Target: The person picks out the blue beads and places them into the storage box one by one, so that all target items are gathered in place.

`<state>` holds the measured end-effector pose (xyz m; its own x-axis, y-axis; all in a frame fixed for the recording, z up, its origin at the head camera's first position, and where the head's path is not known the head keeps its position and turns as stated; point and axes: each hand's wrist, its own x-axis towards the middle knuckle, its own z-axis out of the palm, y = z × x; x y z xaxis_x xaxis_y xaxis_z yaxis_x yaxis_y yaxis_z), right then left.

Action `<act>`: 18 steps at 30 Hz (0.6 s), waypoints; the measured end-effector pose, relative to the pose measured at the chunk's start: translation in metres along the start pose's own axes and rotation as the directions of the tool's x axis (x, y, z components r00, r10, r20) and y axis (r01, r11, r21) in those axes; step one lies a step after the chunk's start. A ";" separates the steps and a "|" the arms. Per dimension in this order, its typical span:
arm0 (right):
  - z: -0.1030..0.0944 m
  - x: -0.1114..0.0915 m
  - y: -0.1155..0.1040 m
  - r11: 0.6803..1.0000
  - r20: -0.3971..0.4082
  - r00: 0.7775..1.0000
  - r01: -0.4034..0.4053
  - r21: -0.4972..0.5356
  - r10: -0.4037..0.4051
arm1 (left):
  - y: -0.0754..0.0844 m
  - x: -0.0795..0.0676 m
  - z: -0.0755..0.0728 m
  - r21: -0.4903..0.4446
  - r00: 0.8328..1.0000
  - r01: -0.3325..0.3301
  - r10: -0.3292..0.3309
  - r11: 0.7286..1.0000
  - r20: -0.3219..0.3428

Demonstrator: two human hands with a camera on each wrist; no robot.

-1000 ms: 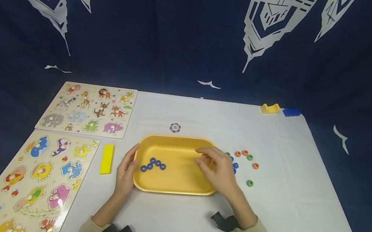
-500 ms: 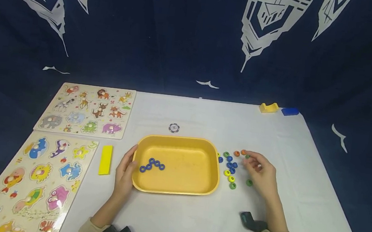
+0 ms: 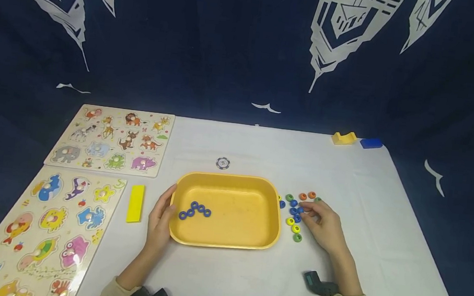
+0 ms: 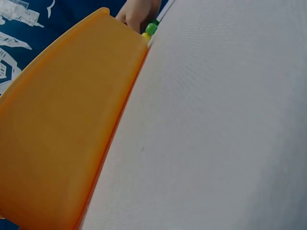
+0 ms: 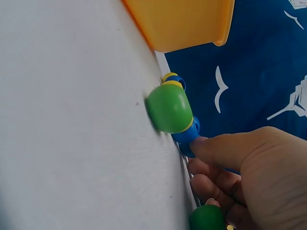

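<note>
A yellow tray [image 3: 227,238] lies in the middle of the table, with several blue beads [image 3: 190,212] in its left half. My left hand [image 3: 160,224] holds the tray's left end, thumb at the rim. To the right of the tray is a loose cluster of beads. My right hand [image 3: 324,227] pinches a blue bead [image 5: 184,139] there between thumb and fingertips. Right beside it are other blue beads [image 3: 294,203], yellow beads [image 3: 290,221] and a green bead [image 5: 169,109], large in the right wrist view. Orange beads [image 3: 303,196] lie just behind.
Two animal puzzle boards [image 3: 109,139] cover the table's left side, near a yellow block [image 3: 135,204]. Behind the tray lies a round patterned chip [image 3: 223,163]. A notched yellow block [image 3: 344,138] and a blue block [image 3: 371,143] sit at the far right corner.
My right hand has gone from above the tray out to the orange and green beads, then slightly back left to the blue ones. The left hand and tray stay put.
</note>
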<state>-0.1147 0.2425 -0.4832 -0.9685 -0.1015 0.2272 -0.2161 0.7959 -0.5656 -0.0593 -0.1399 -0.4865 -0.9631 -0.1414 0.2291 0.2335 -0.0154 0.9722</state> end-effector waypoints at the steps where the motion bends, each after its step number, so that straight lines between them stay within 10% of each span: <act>1: 0.000 0.000 -0.001 1.000 -0.002 1.000 0.005 -0.010 -0.005 | 0.000 0.000 0.000 -0.003 1.000 -0.001 0.001 1.000 -0.004; 10: -0.010 0.002 -0.011 0.999 -0.011 1.000 -0.012 -0.038 0.012 | 0.001 0.001 0.001 -0.017 1.000 -0.022 0.021 1.000 -0.014; 18: -0.022 0.017 -0.065 0.977 -0.018 0.982 0.191 0.095 -0.190 | 0.000 0.001 0.001 -0.019 0.999 -0.033 0.032 0.999 -0.010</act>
<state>-0.1149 0.2024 -0.4254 -0.9075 -0.2402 0.3446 -0.4076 0.7016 -0.5845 -0.0600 -0.1391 -0.4863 -0.9536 -0.1520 0.2600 0.2674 -0.0301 0.9631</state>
